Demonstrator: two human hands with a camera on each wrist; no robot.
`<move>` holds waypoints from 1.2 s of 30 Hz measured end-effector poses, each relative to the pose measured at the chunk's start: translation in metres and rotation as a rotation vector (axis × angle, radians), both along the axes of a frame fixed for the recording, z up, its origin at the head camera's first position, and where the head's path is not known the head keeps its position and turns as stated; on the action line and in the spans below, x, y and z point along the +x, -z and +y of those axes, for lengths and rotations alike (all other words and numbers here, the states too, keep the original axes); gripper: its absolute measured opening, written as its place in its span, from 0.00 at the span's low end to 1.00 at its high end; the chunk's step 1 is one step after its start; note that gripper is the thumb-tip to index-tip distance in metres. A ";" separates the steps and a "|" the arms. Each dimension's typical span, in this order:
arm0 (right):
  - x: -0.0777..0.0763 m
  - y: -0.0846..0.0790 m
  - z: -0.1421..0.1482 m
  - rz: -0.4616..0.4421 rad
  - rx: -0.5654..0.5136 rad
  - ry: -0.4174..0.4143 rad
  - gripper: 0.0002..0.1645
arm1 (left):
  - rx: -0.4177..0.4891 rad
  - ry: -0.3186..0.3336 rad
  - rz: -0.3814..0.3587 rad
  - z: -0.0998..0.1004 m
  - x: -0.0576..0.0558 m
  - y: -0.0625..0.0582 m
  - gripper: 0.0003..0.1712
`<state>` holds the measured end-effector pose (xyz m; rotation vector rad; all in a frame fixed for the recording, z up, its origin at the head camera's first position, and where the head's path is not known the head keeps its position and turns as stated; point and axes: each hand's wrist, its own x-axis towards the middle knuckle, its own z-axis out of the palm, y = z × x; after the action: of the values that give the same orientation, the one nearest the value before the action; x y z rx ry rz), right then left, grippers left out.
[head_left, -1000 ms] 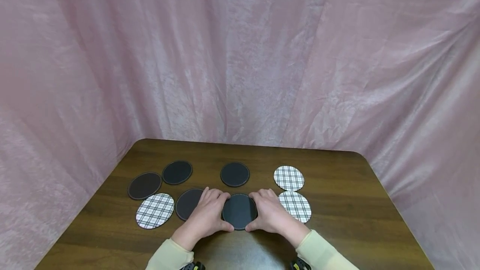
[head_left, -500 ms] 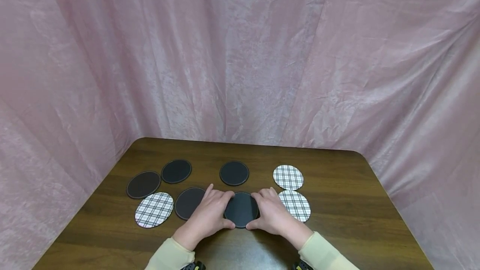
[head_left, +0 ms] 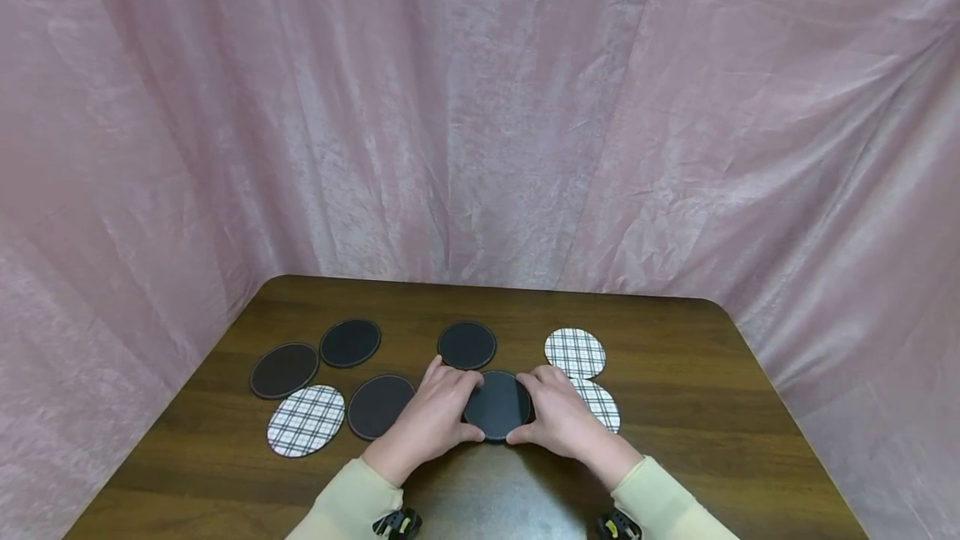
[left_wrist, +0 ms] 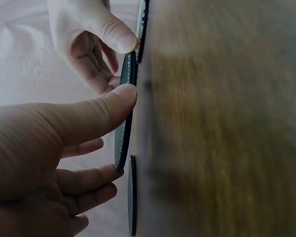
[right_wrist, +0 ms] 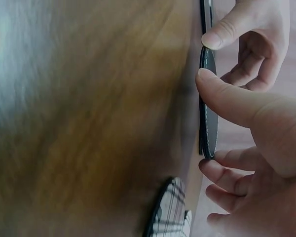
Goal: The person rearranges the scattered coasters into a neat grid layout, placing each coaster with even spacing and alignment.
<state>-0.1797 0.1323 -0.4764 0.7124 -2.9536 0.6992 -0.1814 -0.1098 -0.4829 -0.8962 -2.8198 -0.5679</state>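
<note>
Between both hands is a round black coaster (head_left: 497,407) with pale stitching round its rim. My left hand (head_left: 437,415) grips its left side, thumb on the near edge and fingers along the far side. On the opposite side my right hand (head_left: 561,417) holds it the same way. In the left wrist view the held coaster (left_wrist: 124,123) stands slightly off the tabletop, its edge tilted a little. The right wrist view shows the right thumb (right_wrist: 227,98) at the coaster's rim (right_wrist: 210,118). Just beyond lies another black coaster (head_left: 467,346).
On the wooden table (head_left: 720,440), a plaid coaster (head_left: 575,352) and a second plaid coaster (head_left: 600,407), partly hidden by the right hand, lie at right. Dark coasters (head_left: 381,407) and a plaid coaster (head_left: 306,421) lie at left. A pink curtain (head_left: 480,107) hangs behind.
Both hands have moved right and a little away from the body with the black coaster between them. The right hand now covers more of the nearer plaid coaster. The other coasters stay put.
</note>
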 end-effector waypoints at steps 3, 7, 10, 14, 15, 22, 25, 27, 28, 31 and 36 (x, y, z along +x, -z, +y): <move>-0.004 -0.001 0.004 0.008 0.008 -0.007 0.53 | -0.013 0.006 0.003 0.004 -0.004 0.000 0.40; -0.008 -0.001 0.010 0.027 0.020 -0.023 0.52 | -0.024 0.009 -0.004 0.010 -0.009 0.004 0.40; -0.010 0.002 0.014 0.034 0.020 -0.034 0.52 | -0.028 0.011 -0.013 0.014 -0.010 0.008 0.40; -0.011 0.008 0.017 0.027 0.021 -0.051 0.52 | -0.036 0.018 -0.036 0.017 -0.008 0.010 0.39; -0.011 0.009 0.018 0.024 0.018 -0.055 0.52 | -0.038 0.019 -0.041 0.017 -0.008 0.010 0.38; -0.013 0.006 0.024 0.004 0.026 -0.078 0.52 | -0.051 0.028 -0.058 0.019 -0.006 0.007 0.35; -0.015 0.004 0.027 -0.007 0.015 -0.091 0.52 | -0.049 0.032 -0.057 0.020 -0.007 0.005 0.34; -0.015 0.003 0.028 -0.026 0.001 -0.092 0.51 | -0.048 0.032 -0.058 0.020 -0.007 0.004 0.34; -0.015 0.003 0.029 -0.036 -0.002 -0.087 0.51 | -0.047 0.033 -0.058 0.020 -0.007 0.004 0.35; -0.016 0.003 0.032 -0.047 0.000 -0.071 0.51 | -0.047 0.041 -0.057 0.021 -0.007 0.004 0.35; -0.016 0.002 0.036 -0.007 0.025 -0.061 0.48 | -0.042 0.051 -0.047 0.025 -0.008 0.004 0.34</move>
<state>-0.1958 0.1679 -0.4788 0.8065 -2.9634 0.6708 -0.1898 -0.0853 -0.4869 -0.9781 -2.8685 -0.5447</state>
